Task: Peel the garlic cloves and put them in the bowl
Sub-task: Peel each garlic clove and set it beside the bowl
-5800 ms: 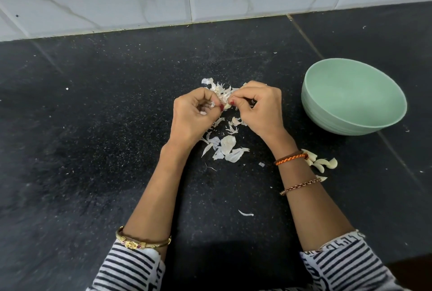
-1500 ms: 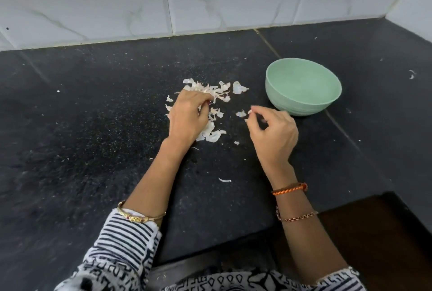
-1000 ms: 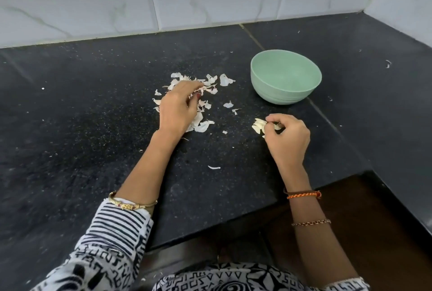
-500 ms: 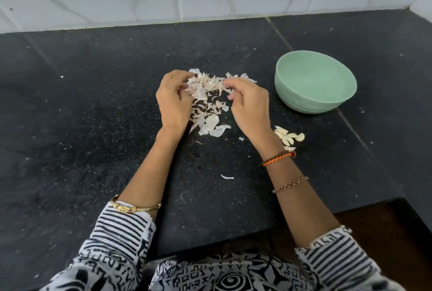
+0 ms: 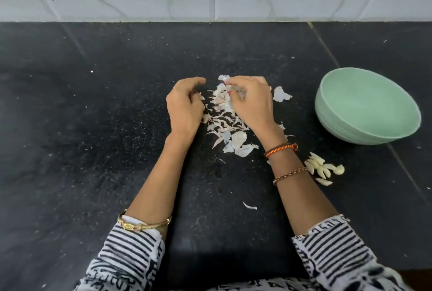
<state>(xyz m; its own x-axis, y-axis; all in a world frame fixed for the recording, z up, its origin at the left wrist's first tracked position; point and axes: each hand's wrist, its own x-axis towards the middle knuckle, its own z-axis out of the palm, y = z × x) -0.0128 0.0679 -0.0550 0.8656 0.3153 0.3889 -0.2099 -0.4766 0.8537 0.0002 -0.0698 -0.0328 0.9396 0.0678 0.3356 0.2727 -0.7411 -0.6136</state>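
- The person is working over a heap of garlic skins (image 5: 224, 117) lying near the middle of the black counter (image 5: 81, 127).
- The right hand (image 5: 251, 101) is hovering over the heap with its fingers curled; the fingertips seem to be pinching something pale at the heap's 12 o'clock end, but whether it is a clove or only skin I cannot tell.
- The left hand (image 5: 184, 105) is sitting at 9 o'clock of the heap, fingers curled inward; what it is holding, if anything, is hidden.
- A small cluster of peeled cloves (image 5: 323, 167) is lying on the counter at about 4 o'clock of the heap, just beside the right forearm.
- The green bowl (image 5: 346, 127) is standing at 3 o'clock of the heap, near the cloves but apart from them, and appears to be holding nothing.
- Judging by this, much of the peeling is looking done, while the moving of cloves into the bowl is not yet begun.
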